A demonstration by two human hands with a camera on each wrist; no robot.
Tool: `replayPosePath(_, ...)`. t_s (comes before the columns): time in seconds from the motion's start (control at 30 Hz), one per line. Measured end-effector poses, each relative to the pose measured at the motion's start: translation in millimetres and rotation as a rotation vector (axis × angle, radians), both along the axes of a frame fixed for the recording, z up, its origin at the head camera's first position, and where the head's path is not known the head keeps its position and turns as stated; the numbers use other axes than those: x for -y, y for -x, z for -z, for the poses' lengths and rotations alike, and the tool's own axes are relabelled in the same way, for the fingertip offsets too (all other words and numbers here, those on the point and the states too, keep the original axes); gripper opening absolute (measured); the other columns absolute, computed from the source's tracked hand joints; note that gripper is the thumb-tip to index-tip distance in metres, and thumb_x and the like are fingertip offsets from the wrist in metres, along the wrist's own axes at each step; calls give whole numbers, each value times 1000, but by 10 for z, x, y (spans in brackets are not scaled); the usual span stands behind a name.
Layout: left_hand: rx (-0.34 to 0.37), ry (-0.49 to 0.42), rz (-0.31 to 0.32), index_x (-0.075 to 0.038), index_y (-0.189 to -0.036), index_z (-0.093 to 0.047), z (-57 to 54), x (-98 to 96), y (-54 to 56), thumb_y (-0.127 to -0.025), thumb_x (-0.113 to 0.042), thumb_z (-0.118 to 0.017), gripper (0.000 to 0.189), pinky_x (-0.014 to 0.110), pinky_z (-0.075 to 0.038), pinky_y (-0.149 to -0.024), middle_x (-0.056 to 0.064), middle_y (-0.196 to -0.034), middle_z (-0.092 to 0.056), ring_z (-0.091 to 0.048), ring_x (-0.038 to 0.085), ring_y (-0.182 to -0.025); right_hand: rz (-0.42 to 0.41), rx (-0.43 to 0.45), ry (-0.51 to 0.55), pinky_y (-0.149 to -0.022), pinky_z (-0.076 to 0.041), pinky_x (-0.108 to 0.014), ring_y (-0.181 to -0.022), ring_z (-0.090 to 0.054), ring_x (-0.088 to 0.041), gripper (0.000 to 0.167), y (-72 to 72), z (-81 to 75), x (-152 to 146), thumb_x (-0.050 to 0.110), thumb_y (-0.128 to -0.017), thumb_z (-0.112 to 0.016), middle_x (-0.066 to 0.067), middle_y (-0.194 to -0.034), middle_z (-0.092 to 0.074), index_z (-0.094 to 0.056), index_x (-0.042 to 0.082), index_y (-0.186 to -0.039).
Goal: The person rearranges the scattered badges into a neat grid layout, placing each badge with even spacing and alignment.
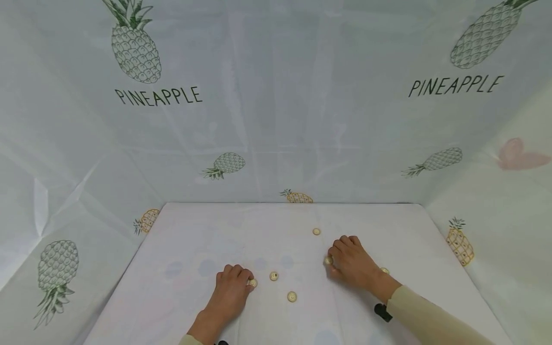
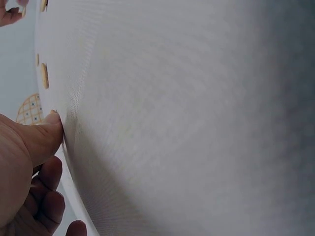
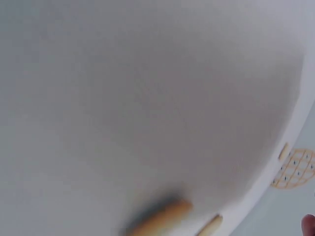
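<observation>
My left hand (image 1: 228, 293) is low over the left-centre of the table, thumb and forefinger at a small round cream-coloured disc (image 1: 253, 283). In the left wrist view, its thumb (image 2: 42, 140) meets the tabletop, other fingers bent behind. My right hand (image 1: 351, 263), farther out to the right, pinches another cream disc (image 1: 328, 260) by its edge; the left wrist view also catches this disc (image 2: 23, 11). Between the hands lie a disc with a dark spot (image 1: 273, 276) and a ringed disc (image 1: 292, 296). Only a fingertip (image 3: 308, 226) of the right hand shows in the right wrist view.
One more disc (image 1: 316, 231) lies beyond the right hand, and another (image 1: 385, 270) is partly hidden by the right wrist. The white-covered table (image 1: 258, 220) ends at a pineapple-printed sheet (image 1: 276, 120) hanging behind and at both sides. A black wrist piece (image 1: 382, 312) sits under the right sleeve.
</observation>
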State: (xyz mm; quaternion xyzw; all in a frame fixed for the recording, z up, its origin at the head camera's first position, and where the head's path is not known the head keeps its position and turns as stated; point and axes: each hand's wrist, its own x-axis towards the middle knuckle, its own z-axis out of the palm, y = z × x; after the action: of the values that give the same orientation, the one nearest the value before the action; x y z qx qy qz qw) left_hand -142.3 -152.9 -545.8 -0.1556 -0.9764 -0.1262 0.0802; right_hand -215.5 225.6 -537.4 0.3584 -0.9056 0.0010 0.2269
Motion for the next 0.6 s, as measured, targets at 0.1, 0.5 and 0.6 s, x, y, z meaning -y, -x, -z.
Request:
replayPosePath(0.1, 6, -1, -6, -19, -101, -69, 0, -1, 6, -91, -23, -83, 18, 43, -42, -84, -3, -99, -61, -50, 17, -95, 18, -1, 16, -88, -43, -45, -90, -50, -21, 22, 125, -55, -19, 28, -84, -81, 2, -93, -61, -67, 14, -93)
replayPosePath(0.5, 32, 1, -11, -17, -104, -69, -36, -4, 3, -89, -22, -85, 22, 44, -43, -84, -2, -103, -63, -51, 19, -97, 33, -4, 37, -88, -44, -47, -91, -53, -24, 20, 649, -143, 32, 25, -86, -82, -1, -95, -65, -71, 12, -95)
replayPosePath(0.6, 37, 2, -12, -17, -105, -70, -25, -2, 7, -89, -23, -85, 23, 43, -42, -84, -2, -104, -63, -51, 18, -97, 42, 13, 33, -88, -44, -48, -91, -52, -24, 20, 738, -123, 60, 26, -86, -82, -1, -95, -66, -72, 12, -96)
